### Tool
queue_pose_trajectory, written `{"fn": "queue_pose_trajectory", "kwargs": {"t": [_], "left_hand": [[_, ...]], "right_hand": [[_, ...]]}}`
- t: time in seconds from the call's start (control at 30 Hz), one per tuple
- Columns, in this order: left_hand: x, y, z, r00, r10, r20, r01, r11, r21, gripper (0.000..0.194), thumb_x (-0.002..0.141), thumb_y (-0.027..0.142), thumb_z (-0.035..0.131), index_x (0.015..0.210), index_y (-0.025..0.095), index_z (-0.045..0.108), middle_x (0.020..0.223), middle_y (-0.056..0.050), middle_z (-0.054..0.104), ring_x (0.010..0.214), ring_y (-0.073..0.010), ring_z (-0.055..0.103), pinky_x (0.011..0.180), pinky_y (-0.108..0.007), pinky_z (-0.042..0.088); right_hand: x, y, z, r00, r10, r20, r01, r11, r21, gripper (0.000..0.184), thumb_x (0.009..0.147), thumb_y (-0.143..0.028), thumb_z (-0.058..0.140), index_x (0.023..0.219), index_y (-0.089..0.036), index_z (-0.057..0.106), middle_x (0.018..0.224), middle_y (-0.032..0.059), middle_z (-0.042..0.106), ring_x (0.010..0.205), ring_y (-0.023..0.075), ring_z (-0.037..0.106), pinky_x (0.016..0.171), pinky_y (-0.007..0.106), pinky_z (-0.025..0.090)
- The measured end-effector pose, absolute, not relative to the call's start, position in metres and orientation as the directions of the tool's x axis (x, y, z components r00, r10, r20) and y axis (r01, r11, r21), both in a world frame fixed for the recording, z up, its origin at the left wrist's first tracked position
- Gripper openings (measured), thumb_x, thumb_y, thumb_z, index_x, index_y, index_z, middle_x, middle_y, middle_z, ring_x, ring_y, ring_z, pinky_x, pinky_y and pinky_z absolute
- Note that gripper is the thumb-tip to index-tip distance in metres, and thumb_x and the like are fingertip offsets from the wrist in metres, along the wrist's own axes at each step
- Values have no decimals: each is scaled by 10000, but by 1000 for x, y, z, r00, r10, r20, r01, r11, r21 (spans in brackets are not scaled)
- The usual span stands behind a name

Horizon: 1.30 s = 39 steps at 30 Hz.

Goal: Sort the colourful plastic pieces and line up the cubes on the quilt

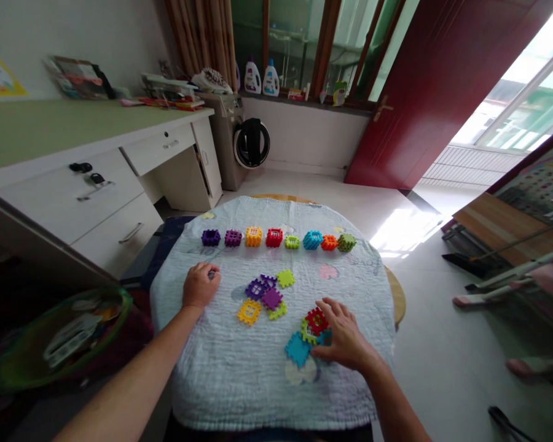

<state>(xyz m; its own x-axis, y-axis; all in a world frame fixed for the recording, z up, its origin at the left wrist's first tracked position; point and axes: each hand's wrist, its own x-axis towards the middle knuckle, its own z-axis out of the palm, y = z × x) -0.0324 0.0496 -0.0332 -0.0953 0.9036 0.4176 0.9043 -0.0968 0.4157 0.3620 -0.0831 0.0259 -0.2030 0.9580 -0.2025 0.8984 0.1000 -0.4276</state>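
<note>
My left hand (201, 286) rests on the cloth at the left, fingers curled; a small dark patch shows at the fingertips, too small to name. My right hand (345, 334), thumb and fingers apart, reaches over a small pile of toothed plastic building tiles. In that pile lie a red tile (317, 320), a lime green tile (306, 331) and a blue tile (297, 348); the hand partly hides another blue one. Between the hands is a second loose group, with a yellow tile (249, 312), a magenta-purple tile (272, 299), a dark purple tile (255, 289) and a lime tile (286, 278).
Along the far side of the round table (230, 380) stands a row of tile stacks sorted by colour, from a dark purple stack (211, 237) to an olive green stack (346, 242). A green-rimmed basket (120, 307) is at the left. Beyond are a washing machine (225, 135) and red door (424, 92).
</note>
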Motion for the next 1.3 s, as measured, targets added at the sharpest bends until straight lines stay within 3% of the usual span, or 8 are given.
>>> {"fn": "queue_pose_trajectory", "kwargs": {"t": [0.17,0.27,0.57,0.73,0.83,1.03,1.17,1.3], "left_hand": [[-32,50,-33,-91,903,421,903,-103,417,176,734,247,465,755,206,635,873,-96,662,876,-269,598,884,-403,476],[-33,50,-33,-89,904,419,903,-104,417,178,736,244,462,758,201,633,878,-99,663,879,-271,596,881,-405,475],[-33,50,-34,-96,901,424,902,-102,421,172,739,243,468,755,200,634,868,-92,656,873,-262,592,870,-386,472],[-33,50,-34,-90,902,421,900,-108,423,178,735,239,468,758,193,638,848,-86,654,857,-257,593,866,-382,471],[-34,50,-34,-90,898,431,903,-109,415,172,735,242,473,755,199,638,847,-82,653,855,-254,593,868,-378,469],[-34,51,-36,-90,895,437,904,-110,412,172,741,243,471,757,199,637,858,-84,659,862,-258,592,870,-386,471],[-33,51,-36,-93,896,433,902,-108,418,163,739,238,473,752,200,631,859,-80,656,867,-252,590,872,-381,470],[-33,50,-35,-94,897,431,904,-105,415,165,736,237,473,757,198,632,858,-85,652,862,-254,585,863,-381,471]], "right_hand": [[345,-71,15,-219,966,-134,865,129,-485,651,703,-232,655,1337,-211,512,1352,121,509,1234,275,460,1070,400,328],[345,-55,12,-187,980,-66,834,123,-537,559,728,-190,621,1282,-201,547,1291,109,536,1189,243,497,1049,350,366],[331,-13,1,-103,989,107,792,147,-592,503,718,-254,684,1205,-209,562,1228,95,548,1174,257,507,1032,392,409],[361,-2,-4,-57,962,266,748,218,-627,462,714,-192,560,1176,-205,554,1230,93,533,1181,242,507,1046,413,406],[387,-3,-8,33,948,316,779,174,-603,487,686,-153,493,1167,-197,556,1165,98,543,1123,236,535,1024,417,427],[417,-11,-21,6,981,196,813,109,-573,520,669,-201,524,1188,-188,555,1233,110,534,1145,244,545,1020,403,435],[401,-13,-11,89,981,170,862,9,-508,450,721,-216,534,1167,-183,583,1233,120,557,1112,257,568,967,413,447],[344,-18,14,-147,978,149,826,204,-525,343,801,-245,569,1139,-198,604,1134,90,623,1087,227,565,959,361,428]]}}
